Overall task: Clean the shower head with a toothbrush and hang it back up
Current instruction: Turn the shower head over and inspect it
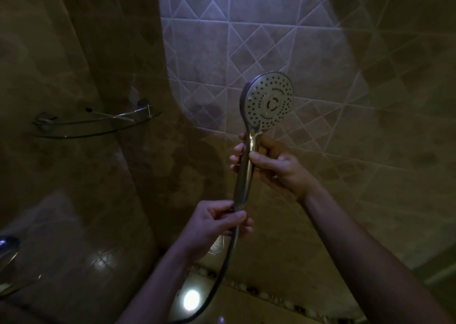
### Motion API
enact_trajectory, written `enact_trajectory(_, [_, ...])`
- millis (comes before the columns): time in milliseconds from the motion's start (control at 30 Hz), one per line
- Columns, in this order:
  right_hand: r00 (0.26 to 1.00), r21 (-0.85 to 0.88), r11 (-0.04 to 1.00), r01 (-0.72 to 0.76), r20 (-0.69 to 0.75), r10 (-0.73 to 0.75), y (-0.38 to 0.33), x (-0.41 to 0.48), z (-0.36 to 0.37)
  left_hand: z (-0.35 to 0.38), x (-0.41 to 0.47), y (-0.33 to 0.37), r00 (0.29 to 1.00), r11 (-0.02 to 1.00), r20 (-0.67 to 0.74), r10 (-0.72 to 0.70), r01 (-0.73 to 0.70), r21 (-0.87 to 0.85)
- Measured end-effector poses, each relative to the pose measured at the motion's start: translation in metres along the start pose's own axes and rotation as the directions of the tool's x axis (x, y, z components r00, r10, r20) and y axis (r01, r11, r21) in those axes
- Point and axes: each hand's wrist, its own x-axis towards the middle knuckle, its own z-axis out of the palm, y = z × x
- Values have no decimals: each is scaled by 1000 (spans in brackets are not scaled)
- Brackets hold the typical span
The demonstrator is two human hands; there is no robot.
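A chrome shower head with a round nozzle face is held upright in front of the tiled wall, its face turned toward me. My right hand grips the upper part of its handle, just below the round face. My left hand pinches the bottom end of the handle, where the dark flexible hose joins and curves down to the lower left. No toothbrush is visible.
A curved glass corner shelf is fixed to the wall at the left. Chrome tap fittings show at the lower left edge. The room is dim, with a bright light reflection on the tiles below.
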Motion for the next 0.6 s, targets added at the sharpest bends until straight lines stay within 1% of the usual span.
enact_trajectory(100, [999,-95,995,-21,-45,17,1,1,1,-3,-2,4,999,995,-30,39,-36,88])
enact_trajectory(267, [978,-215,975,-60,-210,14,6,2,10,-5,-3,-3,989,982,-112,94,-74,173])
enact_trajectory(300, [972,-290,955,-66,-235,-4,6,1,12,-6,-3,-4,989,980,-111,98,-76,186])
enact_trajectory(367, [955,-489,867,-91,-289,-63,7,0,15,-8,-3,-7,989,976,-114,94,-70,205])
enact_trajectory(433, [948,-604,788,-116,-304,-94,8,1,18,-9,-2,-9,988,976,-126,88,-60,211])
enact_trajectory(467, [955,-614,782,-108,-283,-91,8,1,18,-11,-2,-10,988,975,-129,88,-58,216])
enact_trajectory(500, [963,-593,799,-99,-260,-73,8,1,17,-12,-2,-10,987,973,-134,87,-56,223])
enact_trajectory(600, [978,-475,873,-108,-206,9,5,0,13,-16,-2,-9,987,974,-137,87,-56,221])
